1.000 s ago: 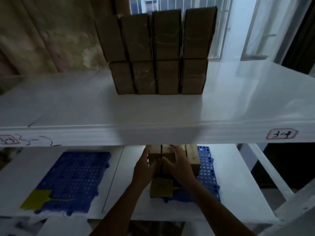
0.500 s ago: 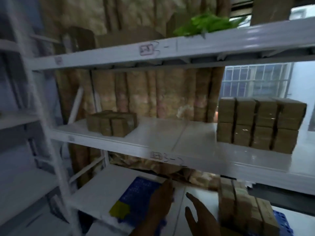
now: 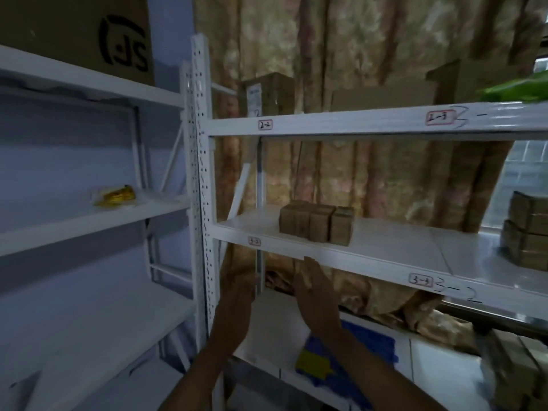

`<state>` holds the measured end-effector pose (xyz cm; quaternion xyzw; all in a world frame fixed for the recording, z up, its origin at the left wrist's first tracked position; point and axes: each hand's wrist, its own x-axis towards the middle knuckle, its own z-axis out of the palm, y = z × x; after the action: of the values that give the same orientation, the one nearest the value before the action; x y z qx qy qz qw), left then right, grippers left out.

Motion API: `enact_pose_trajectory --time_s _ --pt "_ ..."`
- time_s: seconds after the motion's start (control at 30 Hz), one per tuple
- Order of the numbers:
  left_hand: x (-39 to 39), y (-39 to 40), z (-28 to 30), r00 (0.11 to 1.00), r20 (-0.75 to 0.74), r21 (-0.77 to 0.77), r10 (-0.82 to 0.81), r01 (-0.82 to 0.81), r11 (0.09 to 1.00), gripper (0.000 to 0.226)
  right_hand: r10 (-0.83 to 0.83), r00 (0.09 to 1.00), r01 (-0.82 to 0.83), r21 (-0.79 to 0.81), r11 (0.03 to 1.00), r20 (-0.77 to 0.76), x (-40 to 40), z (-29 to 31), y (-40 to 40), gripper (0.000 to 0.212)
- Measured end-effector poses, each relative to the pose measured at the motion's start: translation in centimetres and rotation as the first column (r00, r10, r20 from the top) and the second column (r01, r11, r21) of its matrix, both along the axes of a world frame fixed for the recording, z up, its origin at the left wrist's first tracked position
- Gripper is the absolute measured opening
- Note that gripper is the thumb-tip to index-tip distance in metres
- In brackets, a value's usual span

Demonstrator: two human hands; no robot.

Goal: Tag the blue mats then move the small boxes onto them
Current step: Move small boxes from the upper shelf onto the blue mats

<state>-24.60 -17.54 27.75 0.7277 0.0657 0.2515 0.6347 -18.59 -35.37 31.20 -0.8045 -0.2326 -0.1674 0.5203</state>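
Hands: both raised in front of the white rack, palms facing each other, fingers straight, nothing in either one.
Left hand: spread and empty, just beside the perforated upright, below the middle shelf.
Right hand: flat and empty too, fingertips reaching up to the front edge of that middle shelf; touching or just short of it, I cannot tell.
Small boxes: a tight brown cluster sitting on the middle shelf, above and a little right of the hands, well apart from the mat.
Blue mat: lying on the lower shelf beneath the right forearm, which covers part of it.
Yellow tag: on the mat's near left corner.
More boxes: a stacked pile at the right edge of the middle shelf, and another blurred group down on the lower shelf at far right.
Left rack: a yellow packet on its middle shelf, a big carton up top.
Shelf labels: small red-framed stickers along the front edges.
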Motion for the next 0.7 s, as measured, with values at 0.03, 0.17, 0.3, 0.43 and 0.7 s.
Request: enact_pose_trajectory --time_s 0.03,0.17,0.3,0.43,0.7 --pt "0.5 1.1 0.9 1.000 0.018 0.018 -0.005 0.004 1.000 0.047 -0.035 0.999 0.035 0.032 0.999 0.007 1.1 1.0 1.1 0.051" --pt "4.4 3.2 5.2 0.983 0.180 0.085 0.024 -0.040 0.996 0.034 -0.208 0.978 0.205 0.075 0.976 0.024 6.9 4.1 3.6 0.039" --pt "10.8 3.7 8.3 0.981 0.183 0.145 -0.068 0.041 0.989 0.034 -0.389 0.913 0.382 0.080 0.921 0.124 14.3 4.4 4.4 0.033" --pt "19.2 3.8 10.9 0.983 0.170 0.154 -0.071 0.044 0.987 0.037 -0.480 0.861 0.465 0.121 0.877 0.171 18.4 4.5 4.0 0.055" --pt "29.4 4.4 11.4 0.979 -0.029 0.053 -0.200 0.201 0.978 0.064 -0.594 0.787 0.575 0.155 0.804 0.164 21.1 5.6 4.4 0.074"
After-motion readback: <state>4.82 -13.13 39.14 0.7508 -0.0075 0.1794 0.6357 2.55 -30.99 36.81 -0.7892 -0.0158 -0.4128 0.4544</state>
